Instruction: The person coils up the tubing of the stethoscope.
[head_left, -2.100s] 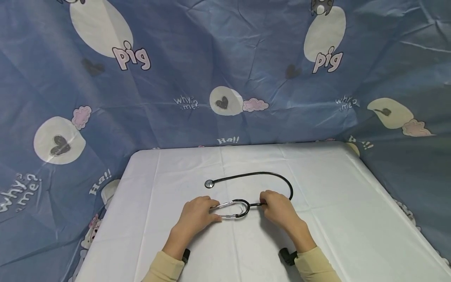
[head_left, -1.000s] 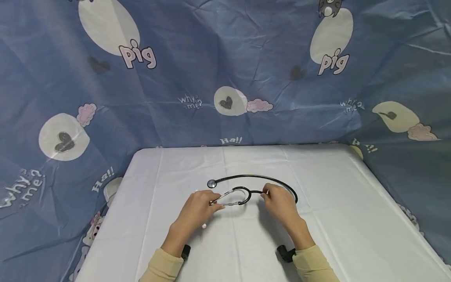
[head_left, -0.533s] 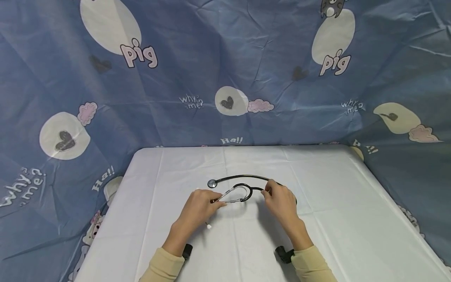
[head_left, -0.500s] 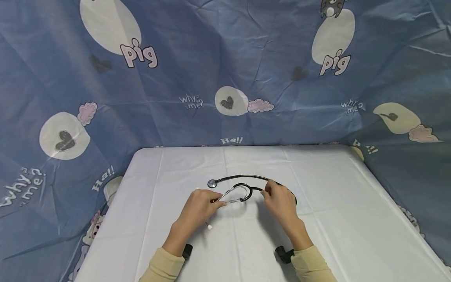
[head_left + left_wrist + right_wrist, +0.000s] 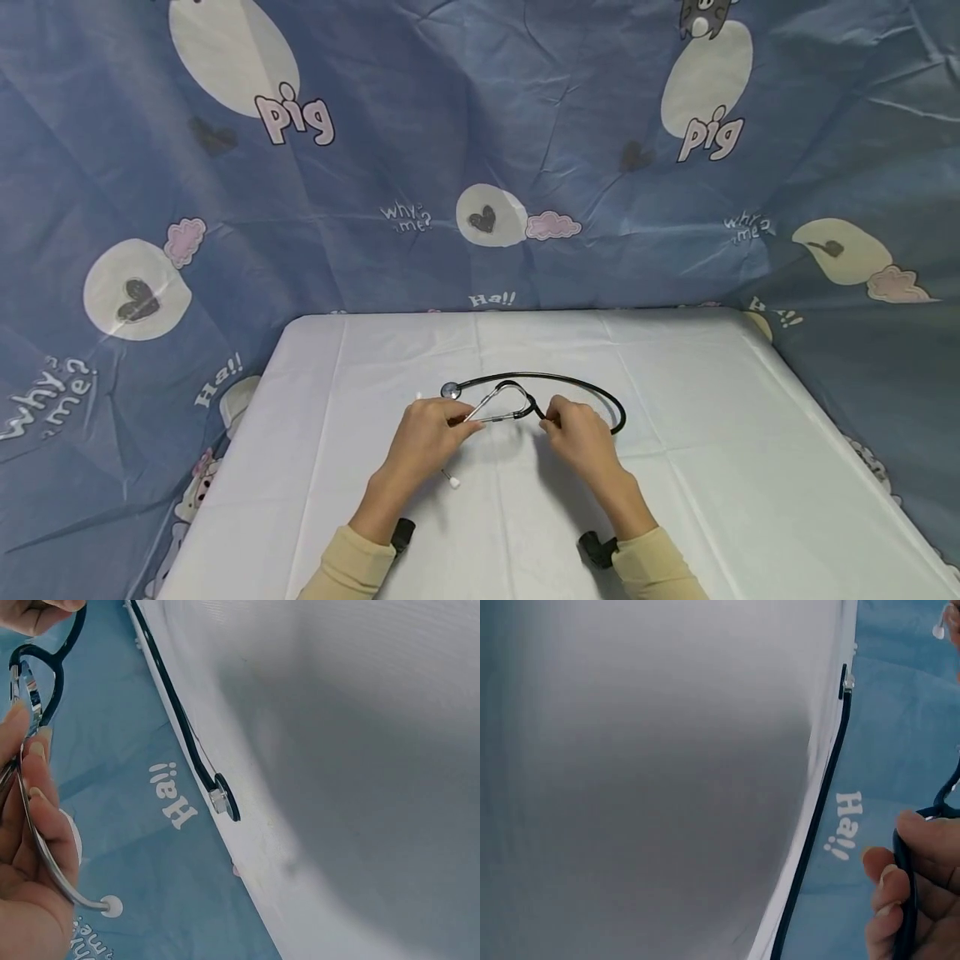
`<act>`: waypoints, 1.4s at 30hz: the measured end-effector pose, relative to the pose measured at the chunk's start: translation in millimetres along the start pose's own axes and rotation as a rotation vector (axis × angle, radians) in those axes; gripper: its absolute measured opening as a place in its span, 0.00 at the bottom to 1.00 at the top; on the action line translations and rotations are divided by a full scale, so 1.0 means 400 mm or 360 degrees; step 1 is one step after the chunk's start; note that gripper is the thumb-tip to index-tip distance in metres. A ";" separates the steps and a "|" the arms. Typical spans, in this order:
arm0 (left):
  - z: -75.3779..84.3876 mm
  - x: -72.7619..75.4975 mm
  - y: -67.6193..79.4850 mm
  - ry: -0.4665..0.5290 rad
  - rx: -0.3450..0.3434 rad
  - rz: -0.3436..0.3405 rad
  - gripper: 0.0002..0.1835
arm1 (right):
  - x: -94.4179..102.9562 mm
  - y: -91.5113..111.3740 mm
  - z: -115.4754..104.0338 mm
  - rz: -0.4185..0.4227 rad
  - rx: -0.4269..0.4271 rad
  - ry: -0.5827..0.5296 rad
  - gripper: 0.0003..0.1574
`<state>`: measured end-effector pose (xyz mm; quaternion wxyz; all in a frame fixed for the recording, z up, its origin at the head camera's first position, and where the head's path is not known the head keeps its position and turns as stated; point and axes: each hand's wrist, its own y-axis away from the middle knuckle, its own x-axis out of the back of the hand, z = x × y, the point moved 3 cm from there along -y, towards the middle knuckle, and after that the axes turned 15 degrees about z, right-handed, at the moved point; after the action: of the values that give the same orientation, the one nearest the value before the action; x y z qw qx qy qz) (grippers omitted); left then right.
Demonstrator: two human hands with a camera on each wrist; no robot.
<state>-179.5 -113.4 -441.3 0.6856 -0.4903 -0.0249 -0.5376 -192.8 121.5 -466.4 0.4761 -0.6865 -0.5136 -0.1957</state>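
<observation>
A black stethoscope (image 5: 558,377) is held between my two hands over the white table. My left hand (image 5: 426,437) pinches its metal ear tubes (image 5: 46,859), which cross close to the fingers. One white ear tip (image 5: 454,482) pokes out below that hand, and another shows just above it. With curled fingers my right hand (image 5: 581,437) grips the black tubing just past the Y-shaped fork (image 5: 531,406). From there the tubing loops out to the right and back along the table to the round chest piece (image 5: 451,391), which lies beyond my left hand.
A white cloth covers the table (image 5: 712,467). Behind it and along both sides hangs a blue printed curtain (image 5: 360,150). A small black device (image 5: 597,550) sits at the right wrist, and another (image 5: 402,535) at the left.
Both hands have lifted the ear tube end off the table. The ear tubes have come closer together and now cross. Lately the right hand has shifted left, bending the tubing beside the fork.
</observation>
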 end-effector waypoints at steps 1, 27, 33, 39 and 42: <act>0.001 0.000 -0.001 -0.0005 -0.0002 0.0010 0.05 | -0.003 0.002 -0.002 -0.0025 0.0014 -0.0016 0.11; 0.007 -0.020 -0.005 -0.0134 -0.0089 0.0153 0.07 | -0.006 0.066 -0.146 -0.0180 0.0513 -0.0205 0.18; 0.009 -0.027 0.004 -0.0238 -0.0150 0.0079 0.07 | 0.008 0.067 -0.173 -0.0150 0.0642 -0.0205 0.18; 0.011 -0.031 0.011 -0.0298 -0.0180 0.0019 0.07 | 0.026 0.056 -0.183 -0.0141 0.0656 -0.0195 0.10; 0.014 -0.032 0.011 -0.0301 -0.0186 -0.0033 0.07 | 0.032 0.051 -0.184 -0.0151 0.0650 -0.0195 0.09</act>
<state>-178.8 -100.7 -448.3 0.6449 -0.5777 -0.0631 -0.4964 -153.3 64.6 -431.5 0.5633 -0.5615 -0.6024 -0.0675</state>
